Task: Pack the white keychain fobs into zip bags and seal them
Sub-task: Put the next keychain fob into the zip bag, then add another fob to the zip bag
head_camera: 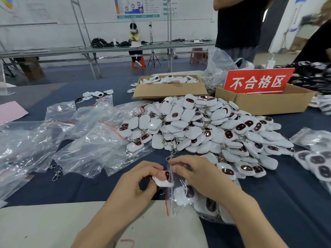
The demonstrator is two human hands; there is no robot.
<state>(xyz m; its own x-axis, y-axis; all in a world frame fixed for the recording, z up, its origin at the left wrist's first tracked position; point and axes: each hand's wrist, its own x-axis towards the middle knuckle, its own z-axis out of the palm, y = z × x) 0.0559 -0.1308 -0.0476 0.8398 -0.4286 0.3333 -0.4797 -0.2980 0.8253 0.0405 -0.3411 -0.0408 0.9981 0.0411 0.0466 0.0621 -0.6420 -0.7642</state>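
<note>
Filling is the step I judge in hand: my left hand pinches a fob at the mouth of the zip bag, which my right hand pinches open. Next: slide it in beside the others, then press the seal.

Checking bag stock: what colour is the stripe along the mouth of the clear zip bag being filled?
Red stripe, clearest in head view.

Fob pile mid-table; empty zip bags spread left of it, filled bags at right edge. Behind pile: left box with fobs inside, right box with sign in it. Before pile: partly filled bag, left hand with fob at its mouth, right hand on bag
</note>
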